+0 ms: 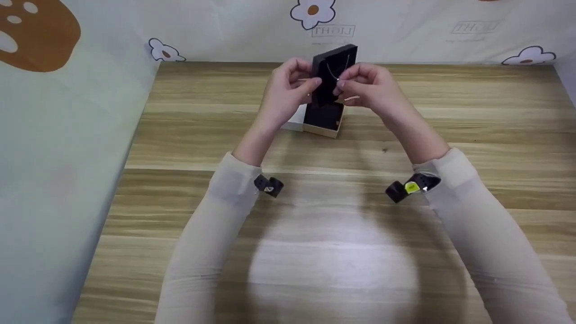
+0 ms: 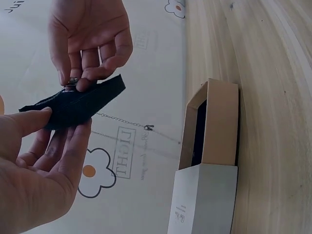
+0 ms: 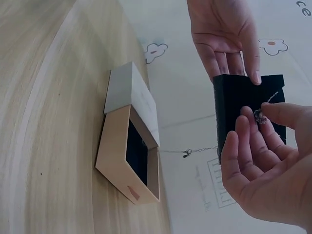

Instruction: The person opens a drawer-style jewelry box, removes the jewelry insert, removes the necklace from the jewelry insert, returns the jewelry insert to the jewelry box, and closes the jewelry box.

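My left hand grips a black padded jewellery insert by its edge, thumb on the front face and fingers behind. It is held up tilted above a small box. With thumb and fingertips, my right hand pinches the small silver pendant of a necklace in front of the insert. Part of the thin chain runs over the black face. Behind the insert, more chain with a clasp hangs down toward the box.
The tan-edged box stands on the wooden table below the hands, with black lining inside. A white sleeve adjoins it. Behind the table's far edge hangs a pale flower-patterned cloth. Each cuff carries a wrist camera.
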